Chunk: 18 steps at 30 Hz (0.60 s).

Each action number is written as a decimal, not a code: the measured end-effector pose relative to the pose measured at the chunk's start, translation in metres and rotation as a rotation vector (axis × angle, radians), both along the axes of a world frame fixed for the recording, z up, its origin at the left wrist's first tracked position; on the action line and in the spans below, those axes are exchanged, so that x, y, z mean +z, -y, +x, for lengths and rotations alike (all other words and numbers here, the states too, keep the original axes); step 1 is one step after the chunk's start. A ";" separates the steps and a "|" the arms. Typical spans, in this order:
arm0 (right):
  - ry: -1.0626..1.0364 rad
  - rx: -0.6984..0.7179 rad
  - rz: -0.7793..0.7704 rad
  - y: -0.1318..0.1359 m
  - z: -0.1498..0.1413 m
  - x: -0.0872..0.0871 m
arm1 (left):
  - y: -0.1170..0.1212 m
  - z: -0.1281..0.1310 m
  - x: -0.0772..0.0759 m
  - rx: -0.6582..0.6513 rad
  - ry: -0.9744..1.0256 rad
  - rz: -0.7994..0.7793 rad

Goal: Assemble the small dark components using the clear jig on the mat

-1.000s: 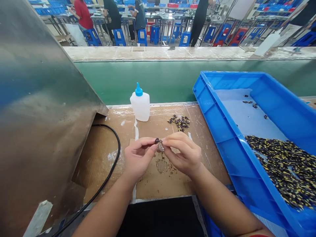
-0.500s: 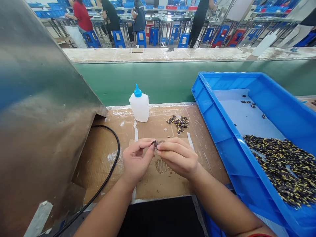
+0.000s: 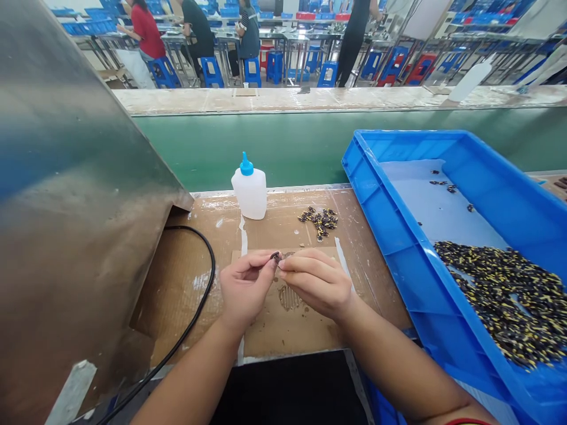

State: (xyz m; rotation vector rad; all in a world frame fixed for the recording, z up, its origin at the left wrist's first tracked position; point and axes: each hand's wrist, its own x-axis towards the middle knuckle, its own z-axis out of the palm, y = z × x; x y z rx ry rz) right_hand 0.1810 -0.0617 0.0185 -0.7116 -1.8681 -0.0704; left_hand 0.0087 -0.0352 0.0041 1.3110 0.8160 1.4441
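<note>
Between thumb and forefinger, my left hand (image 3: 245,286) pinches a small dark part (image 3: 275,257) above the cardboard. My right hand (image 3: 321,280) meets it there, its fingertips closed against the right side of that part; whether they grip a second piece is hidden. The part is too small to name, though it looks dark like the pieces nearby. Beyond my hands lies a small pile of black-and-yellow parts (image 3: 323,223). A white squeeze bottle (image 3: 250,192) with a blue nozzle cap stands upright behind my left hand.
On the right, a large blue bin (image 3: 385,221) holds many black-and-yellow pieces (image 3: 509,295). A metal housing (image 3: 80,195) fills the left side, with a black cable (image 3: 210,265) curving beside it. Behind the cardboard-covered bench (image 3: 186,301) runs a green belt (image 3: 301,139). People sit at far tables.
Both hands stay nearly in place, fingertips shifting only slightly around the small dark part. The view has moved very slightly.
</note>
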 end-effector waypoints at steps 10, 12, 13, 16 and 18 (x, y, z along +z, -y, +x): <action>-0.219 -0.045 -0.076 -0.010 0.011 -0.010 | -0.002 -0.004 -0.004 -0.001 -0.162 0.139; -0.351 -0.100 -0.157 -0.014 0.020 -0.009 | -0.004 -0.009 -0.007 0.008 -0.245 0.144; -0.413 -0.135 -0.190 -0.014 0.026 -0.008 | -0.006 -0.011 -0.007 0.027 -0.272 0.138; -0.558 -0.199 -0.299 0.003 0.046 -0.002 | -0.010 -0.015 -0.007 0.101 -0.280 0.092; -0.608 -0.173 -0.416 0.033 0.059 -0.003 | -0.013 -0.013 -0.003 0.112 -0.201 0.063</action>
